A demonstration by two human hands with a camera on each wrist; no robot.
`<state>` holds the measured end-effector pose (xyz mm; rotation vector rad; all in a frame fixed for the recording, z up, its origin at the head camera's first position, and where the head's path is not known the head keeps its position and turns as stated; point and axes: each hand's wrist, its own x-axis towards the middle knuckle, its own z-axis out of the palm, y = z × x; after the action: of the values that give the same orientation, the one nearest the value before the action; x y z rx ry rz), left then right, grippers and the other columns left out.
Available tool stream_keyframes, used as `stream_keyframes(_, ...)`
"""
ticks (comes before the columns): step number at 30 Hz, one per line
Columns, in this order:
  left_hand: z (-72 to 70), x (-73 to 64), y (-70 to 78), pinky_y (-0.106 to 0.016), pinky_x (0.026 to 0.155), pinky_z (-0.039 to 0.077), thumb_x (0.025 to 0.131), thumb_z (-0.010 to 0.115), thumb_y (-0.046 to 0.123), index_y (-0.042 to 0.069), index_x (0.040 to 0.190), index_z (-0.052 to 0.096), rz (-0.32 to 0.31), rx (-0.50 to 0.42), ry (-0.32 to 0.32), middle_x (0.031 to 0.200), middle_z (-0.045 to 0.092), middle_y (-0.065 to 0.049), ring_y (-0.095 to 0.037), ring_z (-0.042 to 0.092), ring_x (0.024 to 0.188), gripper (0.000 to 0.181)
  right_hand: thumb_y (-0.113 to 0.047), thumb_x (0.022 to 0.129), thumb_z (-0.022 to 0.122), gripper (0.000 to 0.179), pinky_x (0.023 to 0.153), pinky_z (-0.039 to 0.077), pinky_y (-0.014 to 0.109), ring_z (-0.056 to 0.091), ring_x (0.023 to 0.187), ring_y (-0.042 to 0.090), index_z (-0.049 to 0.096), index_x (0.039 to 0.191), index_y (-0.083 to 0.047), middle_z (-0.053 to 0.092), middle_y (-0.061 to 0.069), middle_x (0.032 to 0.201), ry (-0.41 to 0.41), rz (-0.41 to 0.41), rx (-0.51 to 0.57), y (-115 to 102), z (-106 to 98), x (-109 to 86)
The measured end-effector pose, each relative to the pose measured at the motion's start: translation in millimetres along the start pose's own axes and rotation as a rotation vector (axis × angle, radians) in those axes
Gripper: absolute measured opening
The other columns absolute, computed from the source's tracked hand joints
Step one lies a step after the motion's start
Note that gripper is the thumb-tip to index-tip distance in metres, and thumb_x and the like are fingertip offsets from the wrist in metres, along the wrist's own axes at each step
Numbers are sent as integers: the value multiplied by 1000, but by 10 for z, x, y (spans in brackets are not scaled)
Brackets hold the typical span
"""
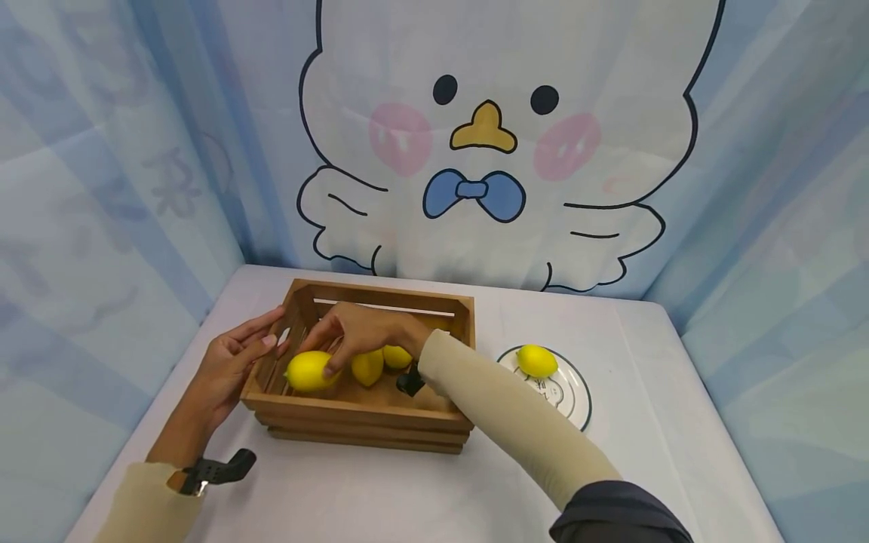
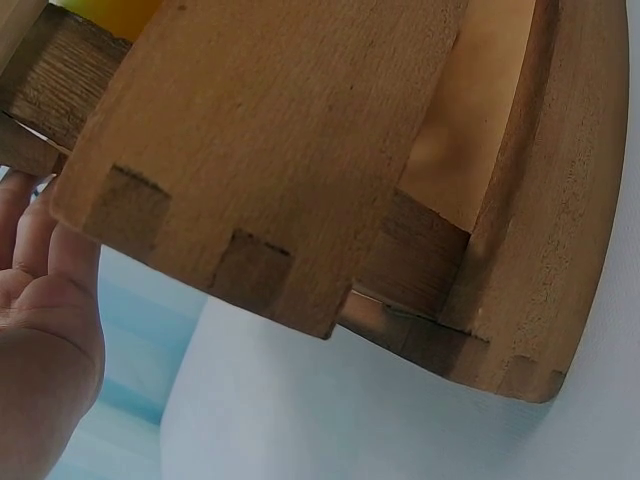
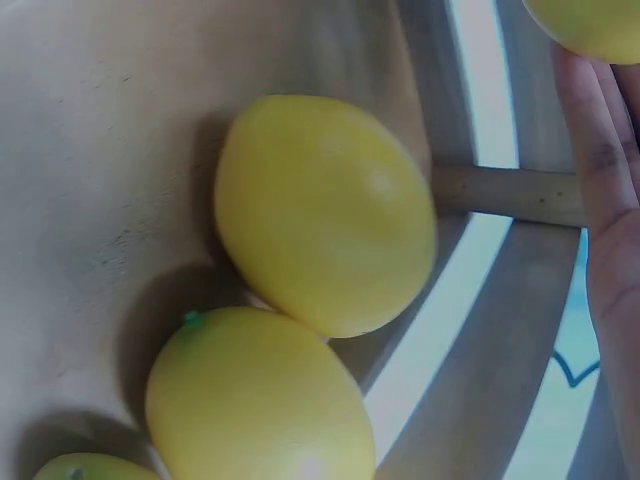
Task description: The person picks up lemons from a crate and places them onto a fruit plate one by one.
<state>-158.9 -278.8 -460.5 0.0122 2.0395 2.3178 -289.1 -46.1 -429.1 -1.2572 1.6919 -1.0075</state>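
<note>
A slatted wooden crate [image 1: 366, 413] stands on the table with several yellow lemons inside. My right hand [image 1: 363, 330] reaches in over it and pinches a lemon [image 1: 307, 372] near the crate's left end. In the right wrist view, part of that lemon [image 3: 600, 25] shows at the fingertips, top right. Other lemons, one [image 1: 367, 367] beside another [image 1: 397, 356], lie on the crate floor, partly hidden by my right arm. My left hand [image 1: 227, 369] grips the crate's left end. In the left wrist view, its fingers [image 2: 75, 255] go behind the crate's wood.
Right of the crate, a white plate [image 1: 577, 400] with a dark rim and a line drawing carries one lemon [image 1: 537, 361]. A white cloth [image 1: 326, 498] covers the table. Printed curtains [image 1: 489, 249] hang behind and at both sides.
</note>
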Motion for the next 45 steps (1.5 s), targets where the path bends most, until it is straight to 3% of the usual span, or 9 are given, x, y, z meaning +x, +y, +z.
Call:
stream_keyframes(10,13,-18,-2,-14,104,56,107,66,20,11,162,45,-20,19,7,160,54,13,7,55,130,59,0,90,81,49,108,60,28,72,116,11,68,137,2,73,17,135,-30,-24,55,-48,-3,-21)
stream_keyframes(18,-12,-32,22,-18,121,43,108,65,27,16,163,43,-67,93,10,166,47,13,-11,36,156,61,5,91,77,50,110,60,33,71,114,13,64,140,8,70,23,137,-38,-92,108,-116,-43,-52)
stream_keyframes(21,-16,-33,23,-22,124,41,108,65,28,17,163,43,-73,107,10,167,45,13,-16,32,160,61,6,92,76,50,111,60,36,71,114,15,63,140,8,70,23,137,-33,-109,119,-165,-56,-66)
stream_keyframes(25,-20,-37,22,-28,129,35,108,65,29,18,163,43,-74,110,11,166,45,14,-12,35,157,60,3,91,78,51,111,60,38,71,115,15,64,140,7,72,20,135,-12,-120,94,-255,-72,-90)
stream_keyframes(29,-19,-36,23,-40,135,24,108,65,29,18,163,43,-76,103,12,164,47,16,-5,38,153,60,3,90,78,52,109,61,37,71,115,16,64,140,7,72,20,134,12,-127,105,-360,-91,-118)
stream_keyframes(34,-19,-37,31,-54,137,14,108,65,32,20,164,42,-94,108,18,165,46,16,-11,33,158,62,8,88,78,53,107,63,40,72,115,17,63,139,11,71,24,135,29,-150,147,-490,-111,-167)
stream_keyframes(40,-22,-34,34,-45,134,19,106,67,35,21,164,42,-108,118,24,167,43,15,-19,24,165,64,7,88,80,54,103,65,41,74,111,17,64,139,9,71,24,135,67,-178,101,-592,-127,-259)
stream_keyframes(45,-15,-34,36,-39,132,25,106,67,34,20,164,42,-102,117,24,169,42,14,-18,26,164,65,5,88,81,54,104,64,41,74,113,19,65,139,8,71,23,135,91,-197,92,-621,-117,-344)
